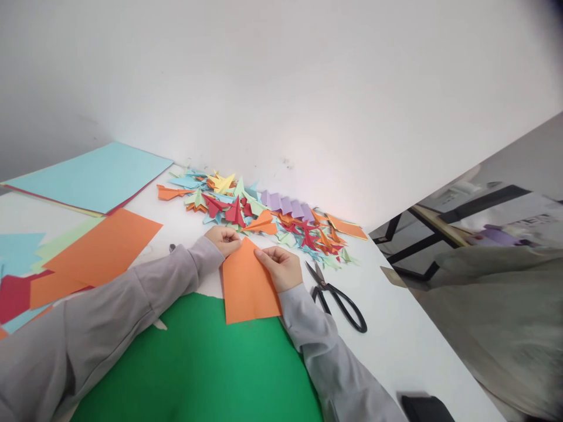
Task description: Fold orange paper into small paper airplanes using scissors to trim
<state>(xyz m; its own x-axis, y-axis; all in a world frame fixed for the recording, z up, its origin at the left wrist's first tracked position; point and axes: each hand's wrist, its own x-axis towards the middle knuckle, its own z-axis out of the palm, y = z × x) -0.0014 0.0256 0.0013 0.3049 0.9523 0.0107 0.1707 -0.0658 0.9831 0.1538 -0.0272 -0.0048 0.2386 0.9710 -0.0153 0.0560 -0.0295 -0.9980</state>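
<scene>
**Left hand (pixel 224 240) and right hand (pixel 281 269) pinch the peaked far end of a rectangular orange paper sheet (pixel 248 293)**

The left hand is narrowed to a pinch on the left slope of the peak, its fingers curled in; it is the nearer of the two to the tip. The right hand grips the right slope, thumb laid on top of the paper and fingers bent beside it, slightly closer to the body.

The sheet lies between and below the hands. Its long axis runs away from the person, the peak toward the wall and leaning a little left, the straight edge toward the body. Whether it rests flat or is slightly lifted, I cannot tell.

Both forearms, in loose grey fabric sleeves (pixel 171 278), angle inward, the left reaching long across the white desk (pixel 396 346), the right rising more steeply. The straight edge overlaps a smooth green surface (pixel 193 363) whose nature is unclear.

Just beside the right hand lie black-handled metal scissors (pixel 324 286), blades pointing toward the wall. Beyond the peak spreads a heap of small multicoloured folded paper pieces (pixel 235 212); flat coloured paper sheets (pixel 109 240) lie left of the left forearm.
</scene>
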